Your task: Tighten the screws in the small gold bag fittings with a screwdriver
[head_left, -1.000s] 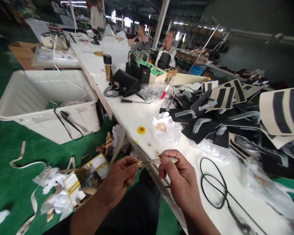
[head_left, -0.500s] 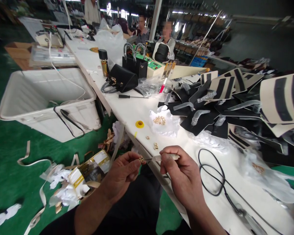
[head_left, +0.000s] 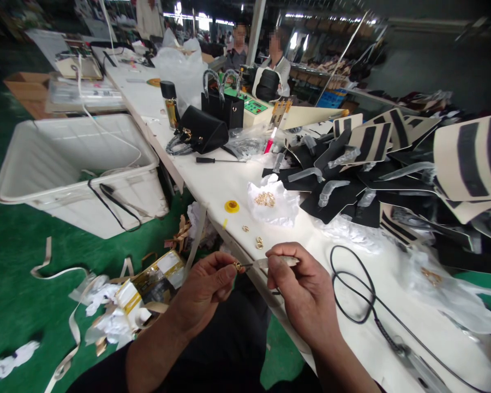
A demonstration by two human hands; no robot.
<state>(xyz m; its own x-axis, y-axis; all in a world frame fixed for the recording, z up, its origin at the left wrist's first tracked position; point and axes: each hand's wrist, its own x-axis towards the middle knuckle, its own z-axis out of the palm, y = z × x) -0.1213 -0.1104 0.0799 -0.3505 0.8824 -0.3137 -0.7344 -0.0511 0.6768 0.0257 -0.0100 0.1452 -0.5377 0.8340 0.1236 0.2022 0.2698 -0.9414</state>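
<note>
My left hand [head_left: 207,284] pinches a small gold metal fitting [head_left: 239,267] between thumb and fingertips, over the table's front edge. Held in my right hand [head_left: 300,289] is a slim tool with a pale, whitish handle [head_left: 288,261] and a thin dark shaft [head_left: 249,264]. The shaft's tip meets the gold fitting; whether it sits inside it cannot be made out. Just beyond my hands, loose gold fittings [head_left: 259,242] lie on the white table [head_left: 213,183]. Several more gold pieces [head_left: 265,200] rest on crumpled white paper [head_left: 284,212], beside a round yellow container [head_left: 231,206].
Black and striped panels [head_left: 343,196] with plastic-wrapped parts heap up at the right. A black cable [head_left: 370,281] loops near my right arm. Black handbags [head_left: 204,131], a spray can [head_left: 169,103] and a screwdriver [head_left: 207,160] stand or lie farther back. A white bin [head_left: 118,210] is left.
The view has shifted slightly. Both hands keep nearly the same pose, with the tool tip still at the gold fitting. A person in the background has turned their head.
</note>
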